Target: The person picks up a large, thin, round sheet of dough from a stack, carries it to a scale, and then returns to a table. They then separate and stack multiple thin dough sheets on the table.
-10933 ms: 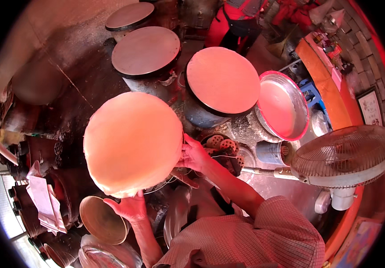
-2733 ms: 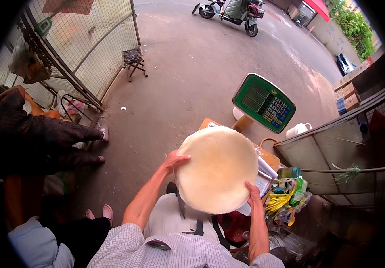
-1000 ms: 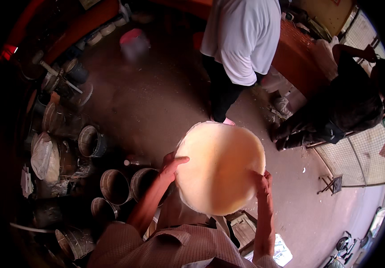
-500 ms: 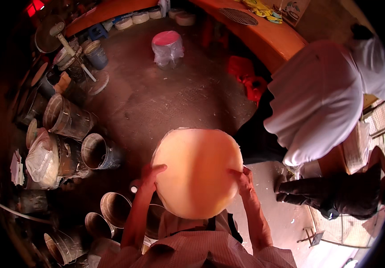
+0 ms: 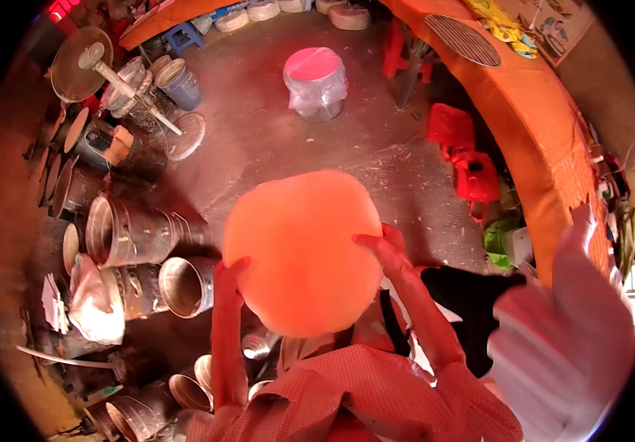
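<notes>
Between my hands I hold a large, smooth, rounded slab with an uneven rim, which looks orange in the reddish light. What it is made of I cannot tell. My left hand is closed on its left edge, thumb over the top face. On the opposite edge, my right hand grips the same way with the thumb lying on top. Both hands' other fingers are mostly hidden beneath it. The slab is in the air, in front of my body and above the floor.
Metal buckets and a pedestal fan crowd the left. A plastic-wrapped, pink-topped drum stands ahead. An orange-covered table curves along the right, with red bags near it. A person in white is close on my right.
The view has swung to the right. I still hold the slab, now lit a stronger orange. The person in white has shifted lower in the view, an arm reaching to the table.
</notes>
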Motion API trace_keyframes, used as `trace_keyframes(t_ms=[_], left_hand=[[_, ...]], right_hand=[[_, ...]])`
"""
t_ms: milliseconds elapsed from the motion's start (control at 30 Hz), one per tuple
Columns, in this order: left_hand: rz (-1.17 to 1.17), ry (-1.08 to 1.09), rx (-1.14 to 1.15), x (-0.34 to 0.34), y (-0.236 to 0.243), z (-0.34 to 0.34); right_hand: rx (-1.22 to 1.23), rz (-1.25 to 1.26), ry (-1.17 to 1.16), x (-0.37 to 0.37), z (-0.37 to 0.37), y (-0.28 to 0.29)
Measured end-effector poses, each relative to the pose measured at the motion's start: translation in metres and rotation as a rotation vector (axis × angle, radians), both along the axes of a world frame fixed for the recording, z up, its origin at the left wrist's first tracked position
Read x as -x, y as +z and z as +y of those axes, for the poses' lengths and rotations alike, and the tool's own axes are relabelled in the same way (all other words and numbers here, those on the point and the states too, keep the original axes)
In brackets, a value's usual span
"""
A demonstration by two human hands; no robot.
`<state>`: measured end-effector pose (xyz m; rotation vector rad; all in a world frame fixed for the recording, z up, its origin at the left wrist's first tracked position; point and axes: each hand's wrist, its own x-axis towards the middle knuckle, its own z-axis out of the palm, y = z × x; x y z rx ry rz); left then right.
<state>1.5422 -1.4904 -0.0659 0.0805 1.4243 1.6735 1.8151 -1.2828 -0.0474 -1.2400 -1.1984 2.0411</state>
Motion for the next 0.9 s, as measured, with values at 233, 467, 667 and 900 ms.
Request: trace_keyframes(t_ms=[233, 467, 667, 900], left_hand=[[-0.011, 0.141, -0.058, 0.103, 0.031, 0.096], [-0.011, 0.286, -0.016, 0.254, 0.025, 0.220], [0.023, 0.125, 0.041, 0.417, 0.031, 0.365], [0.050, 0.009, -0.003, 0.567, 0.058, 0.536]], right_hand=[[0.017, -0.060, 0.198, 0.159, 0.145, 0.010], [-0.008, -0.103, 0.263, 0.325, 0.265, 0.008], [0.037, 0.057, 0.072, 0.442, 0.384, 0.054], [-0.039, -0.035, 0.006, 0.568, 0.525, 0.065]])
